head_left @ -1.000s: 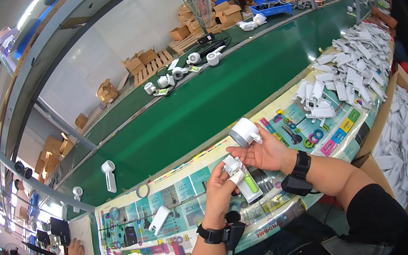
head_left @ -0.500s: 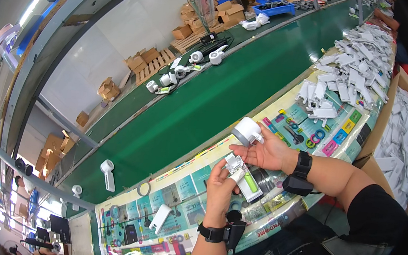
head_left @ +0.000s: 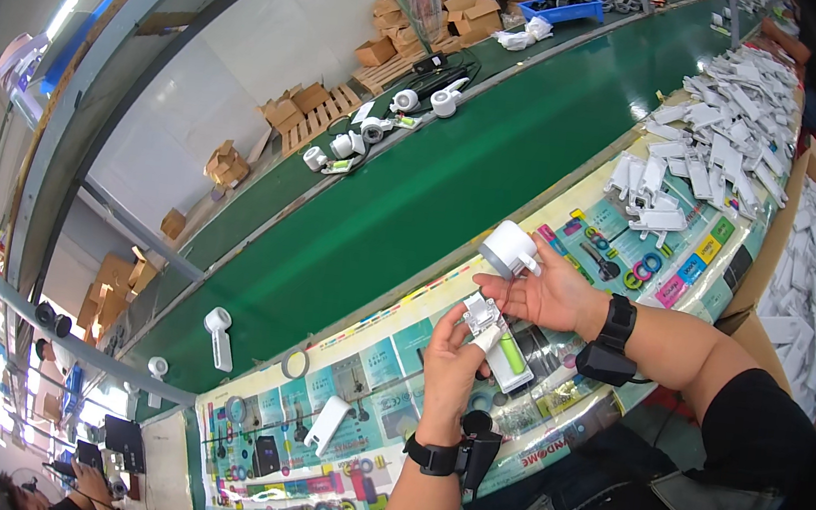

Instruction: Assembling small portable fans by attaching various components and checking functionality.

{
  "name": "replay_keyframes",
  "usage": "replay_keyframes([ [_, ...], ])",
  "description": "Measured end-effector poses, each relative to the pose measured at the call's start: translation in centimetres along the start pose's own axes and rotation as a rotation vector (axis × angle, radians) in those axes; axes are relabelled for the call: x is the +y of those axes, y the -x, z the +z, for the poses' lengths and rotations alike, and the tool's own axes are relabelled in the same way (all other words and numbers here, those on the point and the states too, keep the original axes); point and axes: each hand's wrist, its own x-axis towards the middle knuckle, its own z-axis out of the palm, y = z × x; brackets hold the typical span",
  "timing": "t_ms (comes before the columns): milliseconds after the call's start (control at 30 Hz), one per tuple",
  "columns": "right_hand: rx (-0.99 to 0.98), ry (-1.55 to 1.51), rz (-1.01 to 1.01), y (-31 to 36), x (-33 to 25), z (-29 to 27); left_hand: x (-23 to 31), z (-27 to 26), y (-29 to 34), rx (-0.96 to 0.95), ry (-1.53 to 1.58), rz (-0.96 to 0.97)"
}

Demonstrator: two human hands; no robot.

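Observation:
My left hand (head_left: pixel 452 363) grips an open white plastic handle housing (head_left: pixel 515 376), thumb laid across it. Inside the housing lies a green battery cell (head_left: pixel 512 353), and a white fitting (head_left: pixel 479 311) sits at its upper end. Just above, my right hand (head_left: pixel 556 297) holds a round white head with a grey rim (head_left: pixel 507 248) between thumb and fingers, its short stub toward my palm. The head and the housing are close together; whether a wire joins them I cannot make out. A white handle shell (head_left: pixel 327 424) lies on the table left of my left hand.
Right of my hands, many white handle parts (head_left: pixel 713 139) are heaped on the printed table cover (head_left: pixel 382 393). A cardboard box (head_left: pixel 756 340) of white pieces stands beside them. Beyond runs a green conveyor belt (head_left: pixel 369 241) carrying a white assembled unit (head_left: pixel 218 337). A grey ring (head_left: pixel 295 363) lies nearby.
Both hands keep their grips, with the housing and round head still close together. The whole view has shifted slightly, and the round head appears turned a little.

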Motion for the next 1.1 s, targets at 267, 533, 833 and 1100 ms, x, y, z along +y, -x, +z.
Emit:
replay_keyframes([
  [267, -0.004, 0.038, -0.018, 0.0, 0.0, 0.1, -0.3, -0.4, -0.4, 0.065, 0.056, -0.071],
  [533, 0.020, 0.080, -0.030, 0.1, 0.1, 0.4, -0.7, -0.9, -0.8, 0.129, 0.156, -0.119],
  [833, 0.087, 0.135, 0.008, 0.3, 0.4, 1.4, -0.3, -0.6, -0.5, 0.184, 0.082, 0.011],
  [1100, -0.023, 0.121, 0.215, 0.5, 1.1, 1.1, 0.1, 0.2, -0.4, 0.220, 0.110, 0.062],
])
